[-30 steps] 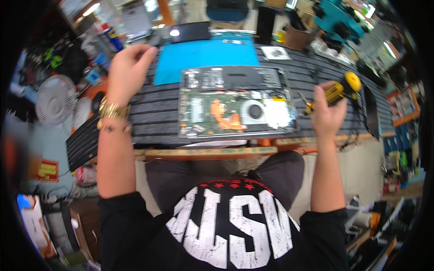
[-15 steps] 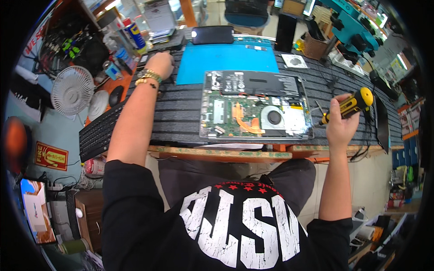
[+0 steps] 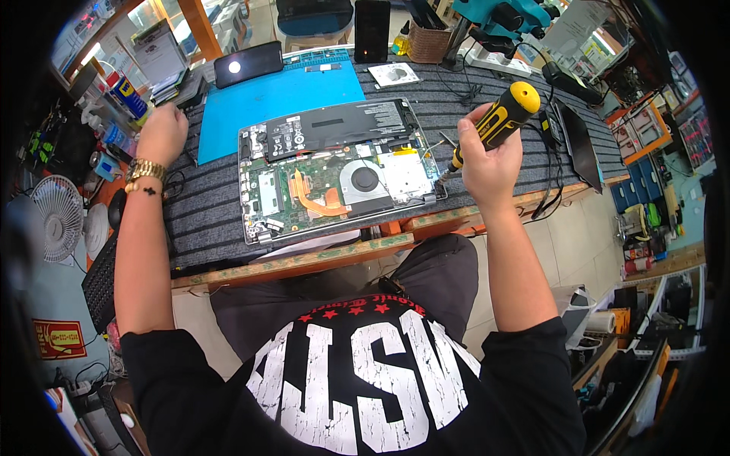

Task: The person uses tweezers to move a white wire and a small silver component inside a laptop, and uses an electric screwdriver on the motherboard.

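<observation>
A laptop with its bottom cover off (image 3: 363,179) lies on the ribbed grey bench mat, its black battery, green board, copper heat pipe and round fan exposed. My right hand (image 3: 490,171) is closed around a yellow-and-black screwdriver (image 3: 508,115) beside the laptop's right edge. The handle leans up to the right, and the lower end points down toward the laptop's right side. At the left, next to the blue work mat (image 3: 258,99), my left hand (image 3: 162,133) has its fingers curled in; whether anything is inside them is hidden.
A dark phone (image 3: 249,64) rests at the blue mat's far left corner. A white square part (image 3: 394,74) and a brown basket (image 3: 430,43) stand farther back. Black cables (image 3: 551,171) trail along the right, by a dark flat panel (image 3: 579,146). A keyboard (image 3: 99,285) sits at the left.
The whole view has shifted, so the bench now appears farther left and tilted. The screwdriver handle stands more upright in my right hand. My left hand stays beside the blue mat.
</observation>
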A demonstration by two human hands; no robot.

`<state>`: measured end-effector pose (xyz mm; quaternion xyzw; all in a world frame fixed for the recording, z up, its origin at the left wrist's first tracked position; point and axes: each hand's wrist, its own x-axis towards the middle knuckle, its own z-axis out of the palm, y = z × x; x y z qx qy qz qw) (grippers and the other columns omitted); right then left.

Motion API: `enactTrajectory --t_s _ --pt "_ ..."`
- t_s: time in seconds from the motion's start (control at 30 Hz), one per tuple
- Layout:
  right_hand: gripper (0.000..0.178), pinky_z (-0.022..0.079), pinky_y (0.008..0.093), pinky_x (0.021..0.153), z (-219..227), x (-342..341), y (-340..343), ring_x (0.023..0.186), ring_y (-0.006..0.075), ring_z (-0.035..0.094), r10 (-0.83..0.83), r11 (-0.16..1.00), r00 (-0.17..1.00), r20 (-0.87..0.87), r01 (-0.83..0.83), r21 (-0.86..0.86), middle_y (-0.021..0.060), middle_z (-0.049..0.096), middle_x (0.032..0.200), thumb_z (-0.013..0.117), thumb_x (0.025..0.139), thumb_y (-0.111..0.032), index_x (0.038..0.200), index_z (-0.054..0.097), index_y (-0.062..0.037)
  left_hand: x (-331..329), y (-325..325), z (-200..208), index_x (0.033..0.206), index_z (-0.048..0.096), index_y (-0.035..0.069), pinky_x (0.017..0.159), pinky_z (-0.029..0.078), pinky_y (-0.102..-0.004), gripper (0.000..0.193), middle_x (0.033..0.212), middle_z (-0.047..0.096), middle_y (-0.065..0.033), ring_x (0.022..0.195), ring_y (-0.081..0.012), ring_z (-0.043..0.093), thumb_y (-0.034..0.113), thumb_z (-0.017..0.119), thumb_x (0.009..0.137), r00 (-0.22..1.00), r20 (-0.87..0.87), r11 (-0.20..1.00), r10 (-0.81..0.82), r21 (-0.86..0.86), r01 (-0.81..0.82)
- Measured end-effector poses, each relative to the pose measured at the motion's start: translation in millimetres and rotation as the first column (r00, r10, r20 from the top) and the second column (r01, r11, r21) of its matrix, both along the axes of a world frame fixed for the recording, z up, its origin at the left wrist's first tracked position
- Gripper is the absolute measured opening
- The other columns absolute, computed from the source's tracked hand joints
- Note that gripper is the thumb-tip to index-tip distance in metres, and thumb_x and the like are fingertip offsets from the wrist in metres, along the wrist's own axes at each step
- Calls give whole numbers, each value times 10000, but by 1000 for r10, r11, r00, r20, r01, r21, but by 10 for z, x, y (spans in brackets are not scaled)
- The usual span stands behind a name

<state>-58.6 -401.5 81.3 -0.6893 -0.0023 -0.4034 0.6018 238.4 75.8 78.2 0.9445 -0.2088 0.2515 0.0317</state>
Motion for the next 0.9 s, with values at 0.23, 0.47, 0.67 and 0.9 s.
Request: enactTrajectory --t_s 0.23,0.47,0.67,0.9 --pt "282 549 244 753 55 -59 -70 852 67 654 14 1000 1000 -20 -15 -24 10 668 1037 792 1026 -11 1225 593 -33 -1472 -916 538 1043 715 -33 771 565 -445 182 914 714 -196 822 -365 696 144 731 1078 870 -25 800 -493 -406 442" --pt "191 551 351 787 485 -387 213 884 192 649 60 976 967 249 -109 190 118 675 986 696 1045 -114 1182 586 -41 -2518 -1747 230 1038 699 13 826 558 -423 114 948 674 -131 893 -328 676 69 793 1007 540 -77 478 -838 -580 659" --pt "258 571 354 707 664 -593 425 858 213 634 172 939 931 323 -254 232 145 659 982 684 1050 -210 1214 559 -56 -2644 -2188 205 1008 723 27 803 561 -435 134 925 696 -122 892 -342 689 91 833 964 430 27 332 -902 -592 734" --pt "267 593 356 688 620 -643 377 879 219 648 165 935 937 307 -248 255 139 651 1021 698 1065 -247 1224 565 -79 -2642 -2243 192 1021 751 19 788 564 -434 78 921 710 -121 881 -335 698 68 799 983 389 25 291 -921 -622 727"
